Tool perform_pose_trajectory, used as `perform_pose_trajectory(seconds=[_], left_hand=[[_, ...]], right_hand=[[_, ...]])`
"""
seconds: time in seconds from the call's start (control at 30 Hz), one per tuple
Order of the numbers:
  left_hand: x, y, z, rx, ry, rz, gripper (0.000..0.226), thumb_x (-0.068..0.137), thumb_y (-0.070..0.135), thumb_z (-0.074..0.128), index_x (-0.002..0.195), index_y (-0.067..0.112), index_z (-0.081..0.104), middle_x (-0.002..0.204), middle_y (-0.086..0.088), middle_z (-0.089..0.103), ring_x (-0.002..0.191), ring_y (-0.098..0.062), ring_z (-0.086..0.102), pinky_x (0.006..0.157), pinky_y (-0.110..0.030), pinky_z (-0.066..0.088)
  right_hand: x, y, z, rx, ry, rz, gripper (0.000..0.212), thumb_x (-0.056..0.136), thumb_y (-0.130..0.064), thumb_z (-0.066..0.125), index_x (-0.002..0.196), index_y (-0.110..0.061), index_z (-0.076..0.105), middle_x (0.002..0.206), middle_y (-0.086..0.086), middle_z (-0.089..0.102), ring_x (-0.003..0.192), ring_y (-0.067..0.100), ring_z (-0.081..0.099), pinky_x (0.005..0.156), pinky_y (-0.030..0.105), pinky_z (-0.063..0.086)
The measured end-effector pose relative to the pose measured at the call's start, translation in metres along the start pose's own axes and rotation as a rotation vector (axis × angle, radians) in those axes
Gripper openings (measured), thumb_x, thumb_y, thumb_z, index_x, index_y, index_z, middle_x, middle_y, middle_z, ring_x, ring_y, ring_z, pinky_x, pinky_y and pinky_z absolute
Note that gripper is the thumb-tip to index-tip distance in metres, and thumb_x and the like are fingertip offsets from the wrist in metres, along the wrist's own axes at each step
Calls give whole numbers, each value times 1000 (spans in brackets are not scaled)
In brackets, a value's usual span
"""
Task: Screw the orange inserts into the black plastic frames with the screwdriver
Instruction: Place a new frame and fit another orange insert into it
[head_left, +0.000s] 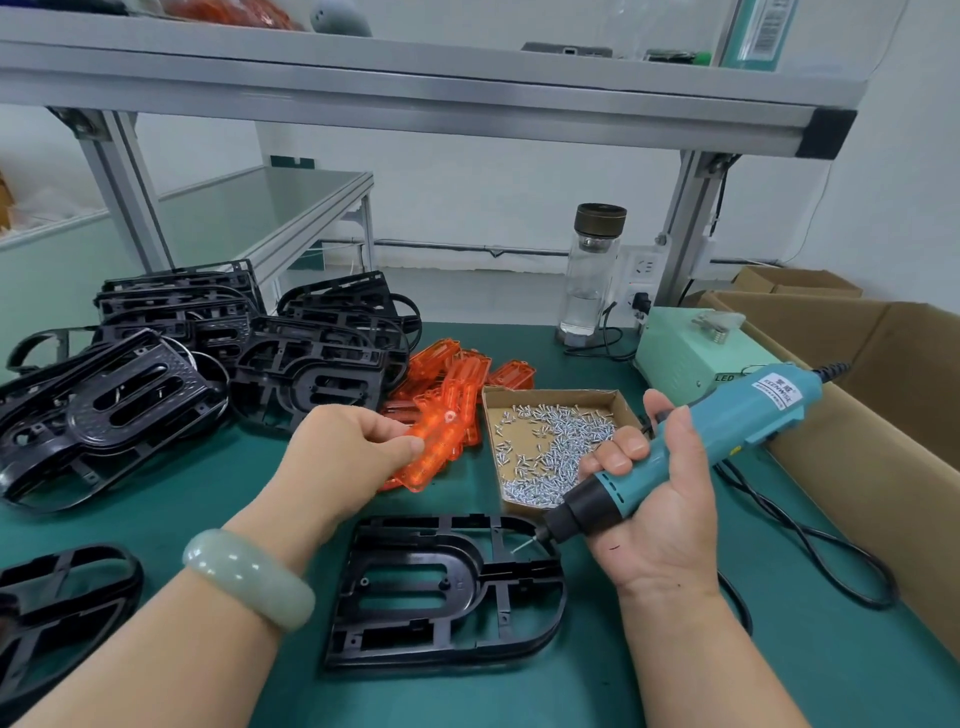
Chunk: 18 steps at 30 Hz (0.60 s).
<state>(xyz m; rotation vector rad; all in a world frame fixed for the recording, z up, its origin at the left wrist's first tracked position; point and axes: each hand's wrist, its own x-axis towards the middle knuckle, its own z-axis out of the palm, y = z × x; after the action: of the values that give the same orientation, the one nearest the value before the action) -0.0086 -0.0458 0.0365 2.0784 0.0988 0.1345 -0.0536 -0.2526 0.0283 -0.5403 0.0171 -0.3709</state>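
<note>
**A:** From the head view, what lies nearest the person?

**B:** One black plastic frame (447, 587), flat on the green mat (779, 649) between the two forearms; it is glossy and ribbed inside, straight on its left side and rounded on its right, with a long oval opening in the middle and small screw bosses around it.

**A:** And the hands?

**B:** The left hand (358, 441) pinches an orange insert (441, 457) between thumb and curled fingers, just beyond the frame's far edge; the insert is translucent, bright orange, long and slotted, with a small pale round spot near its far end; a pale green bangle (249, 582) sits on that wrist.

**A:** The right one?

**B:** The right hand (660, 499) is wrapped round the screwdriver (691, 452), a teal electric one with a black nose; it slants down to the left, its bit at the frame's far right corner; whether the tip touches the plastic I cannot tell; a black cable (810, 545) trails across the mat on the right.

**A:** Where are the other parts?

**B:** A heap of orange inserts (462, 374) lies just beyond the left hand; stacked black frames (208, 353) crowd the far left of the mat; a lone frame (62, 597) lies at the near left edge; a cardboard tray (561, 397) of silver screws (556, 447) sits beside the heap; behind it stand a pale green power box (691, 343) and a glass bottle (592, 270); a carton (883, 415) borders the right side.
</note>
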Motion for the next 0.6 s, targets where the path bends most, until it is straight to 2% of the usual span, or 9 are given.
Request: perform_pose_trajectory(seconds=[0.13, 0.33, 0.4, 0.47, 0.53, 0.6], left_hand=[[-19, 15, -6, -121, -117, 18, 8, 73, 16, 78, 71, 15, 71, 47, 7, 59, 40, -2, 46, 43, -16, 39], [-34, 24, -12, -270, -286, -71, 8, 73, 17, 76, 73, 14, 69, 51, 4, 60, 40, -2, 47, 39, -13, 37], [-36, 24, -13, -322, -330, -102, 7, 75, 15, 75, 79, 14, 69, 52, 5, 60, 41, -2, 48, 39, -13, 37], [-38, 23, -14, -377, -369, -111, 20, 79, 12, 71, 97, 18, 66, 55, 4, 60, 43, -5, 50, 39, -15, 39], [-40, 21, -15, -453, -424, -100, 41, 84, 6, 66, 112, 34, 58, 58, 1, 59, 46, -9, 54, 42, -17, 44], [-44, 20, -16, -510, -465, -96, 52, 87, 1, 60, 115, 44, 55, 61, -1, 57, 50, -13, 58, 44, -19, 47]], right_hand=[[0, 1, 1, 3, -4, 5, 24, 80, -39, 57, 98, -23, 58, 55, -9, 45, 44, 4, 42, 52, 17, 44], [-1, 1, 1, -3, -10, 5, 23, 79, -39, 57, 96, -23, 59, 55, -9, 44, 44, 4, 42, 52, 16, 44], [-2, 1, 1, -8, -13, 6, 23, 80, -39, 57, 96, -24, 59, 55, -10, 44, 44, 4, 42, 52, 16, 43], [-1, 1, 1, -9, -13, 8, 22, 80, -39, 56, 96, -24, 58, 55, -10, 44, 45, 4, 42, 53, 16, 43], [-1, 1, 1, -12, -11, 7, 22, 80, -39, 56, 96, -24, 58, 55, -10, 44, 45, 4, 42, 53, 16, 43], [-1, 1, 1, -11, -9, 8, 23, 80, -39, 56, 97, -24, 58, 55, -10, 44, 44, 4, 41, 53, 16, 43]])
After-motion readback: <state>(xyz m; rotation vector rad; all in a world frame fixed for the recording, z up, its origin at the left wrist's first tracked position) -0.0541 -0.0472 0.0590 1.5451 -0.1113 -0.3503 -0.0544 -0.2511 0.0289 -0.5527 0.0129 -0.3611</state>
